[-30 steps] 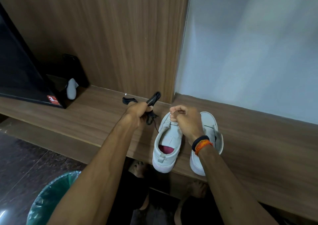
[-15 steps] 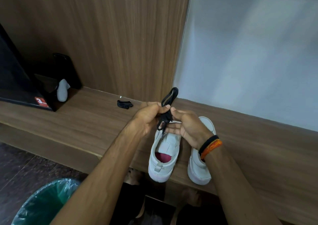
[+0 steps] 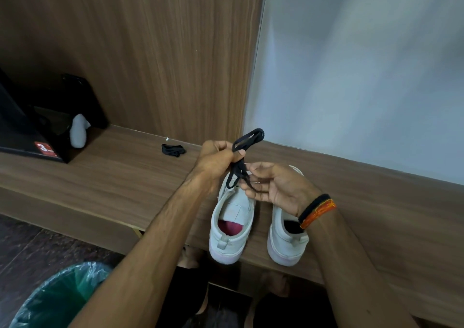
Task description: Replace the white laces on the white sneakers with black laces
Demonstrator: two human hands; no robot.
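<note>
Holding a folded black flat shoelace (image 3: pixel 247 152) above the shoes, my left hand (image 3: pixel 217 162) is curled tight around its middle, so one loop sticks up past my thumb while the loose ends hang down. My right hand (image 3: pixel 273 187) sits just beside it, palm up and fingers (image 3: pixel 251 194) loosely bent, touching the dangling ends; I'd say I am sorting out a tip to start threading. The two white canvas sneakers (image 3: pixel 232 223) stand side by side at the front edge of the long brown wooden shelf (image 3: pixel 113 177), heels toward me, tongues exposed and with no laces that I can see, which keeps the eyelets right under my hands. A second bundled black lace (image 3: pixel 173 150) lies near the shelf's back edge, left of my hands, probably waiting for the other shoe. A green-lined bin (image 3: pixel 60 295) stands on the floor at lower left.
</note>
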